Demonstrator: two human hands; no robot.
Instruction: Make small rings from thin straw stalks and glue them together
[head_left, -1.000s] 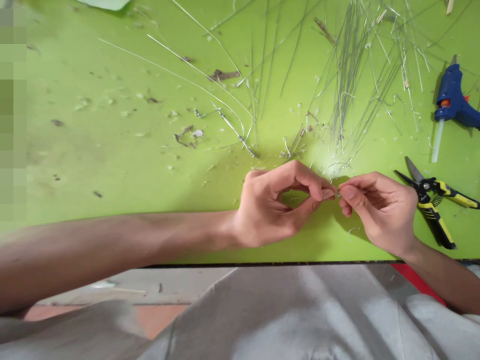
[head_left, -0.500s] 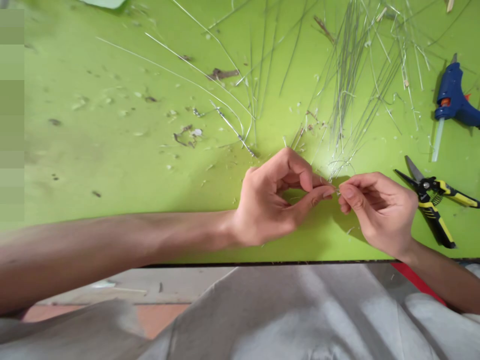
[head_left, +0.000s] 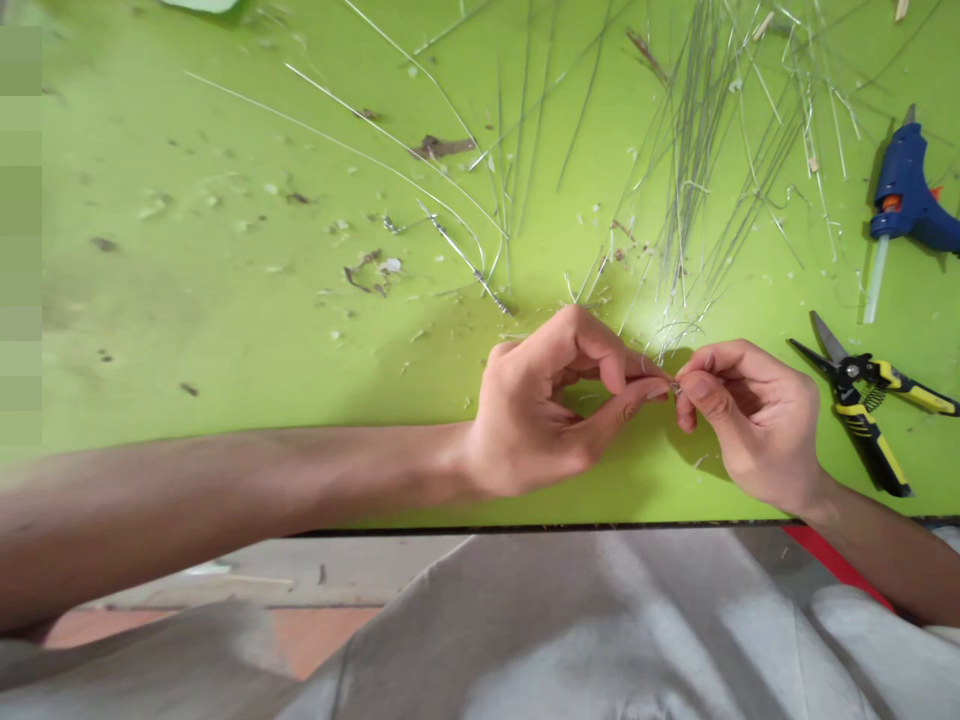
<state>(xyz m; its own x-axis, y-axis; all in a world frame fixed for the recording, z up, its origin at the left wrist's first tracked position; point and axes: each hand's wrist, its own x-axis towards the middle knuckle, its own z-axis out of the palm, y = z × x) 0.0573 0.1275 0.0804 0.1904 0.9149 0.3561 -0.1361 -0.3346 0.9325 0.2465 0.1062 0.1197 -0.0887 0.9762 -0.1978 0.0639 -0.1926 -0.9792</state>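
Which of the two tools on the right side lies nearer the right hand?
The black-and-yellow snips, handles spread apart, just beside the right hand; the blue glue gun lies farther from it, higher in the picture.

Green tabletop [head_left: 300, 360], silvery wires [head_left: 686, 150], blue glue gun [head_left: 898, 182], yellow-and-black cutters [head_left: 852, 372] lying open, brown scraps [head_left: 444, 147]

L forearm [head_left: 247, 480] in from near left, approx. horiz., wrist abt straight; L hand [head_left: 536, 415] pinched, thumb tip to fingertip, knuckles arched w/ a gap inside the curl. R forearm [head_left: 885, 535] in from near right, angled far-left; R hand [head_left: 765, 425] pinching too, thumb fwd, other fingers curled, both pinches just beside e/o, right of ctr
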